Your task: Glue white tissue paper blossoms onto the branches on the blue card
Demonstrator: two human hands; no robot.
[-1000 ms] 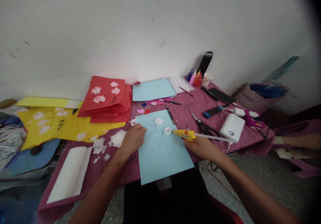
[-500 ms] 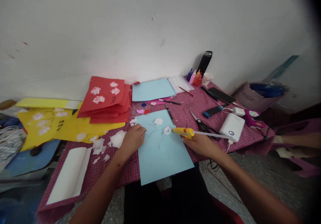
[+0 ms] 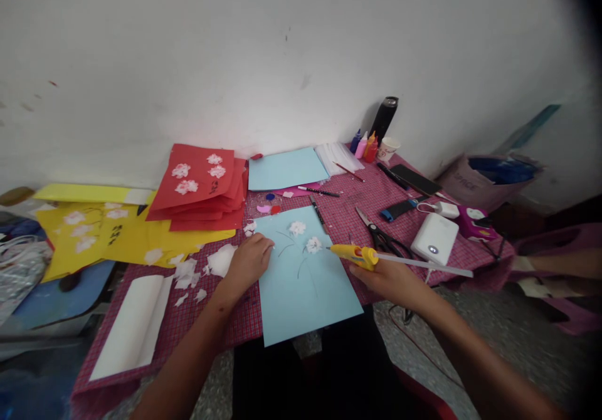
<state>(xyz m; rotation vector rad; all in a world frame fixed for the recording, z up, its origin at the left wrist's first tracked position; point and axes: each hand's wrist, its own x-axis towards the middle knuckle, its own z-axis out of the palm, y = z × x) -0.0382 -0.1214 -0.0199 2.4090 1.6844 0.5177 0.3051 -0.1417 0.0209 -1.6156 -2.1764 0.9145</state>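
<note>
A light blue sheet of paper [image 3: 305, 307] lies in front of me, with thin dark stem lines and two crumpled white paper flowers [image 3: 313, 245] on it. My right hand [image 3: 388, 280] is closed round a yellow hot glue gun [image 3: 355, 254]; a long pale glue stick [image 3: 423, 263] sticks out of its back. The nozzle points left, slightly apart from the right-hand flower. My left hand [image 3: 250, 259] rests at the sheet's left edge, fingers curled together. A tiny white spot shows at its fingertips, too small to name.
Torn white paper pieces [image 3: 221, 260] lie left of the sheet, near a folded white paper [image 3: 129, 326]. Red cards [image 3: 197, 175] are stacked behind. To the right are scissors [image 3: 385, 238], a white power bank [image 3: 435, 238] and a box cutter [image 3: 399, 209]. Paint bottles [image 3: 365, 147] stand at the back.
My right hand has drawn the glue gun a little right and down, its nozzle leaving the right-hand flower. The glue stick's rear end has swung down. My left hand stays in place.
</note>
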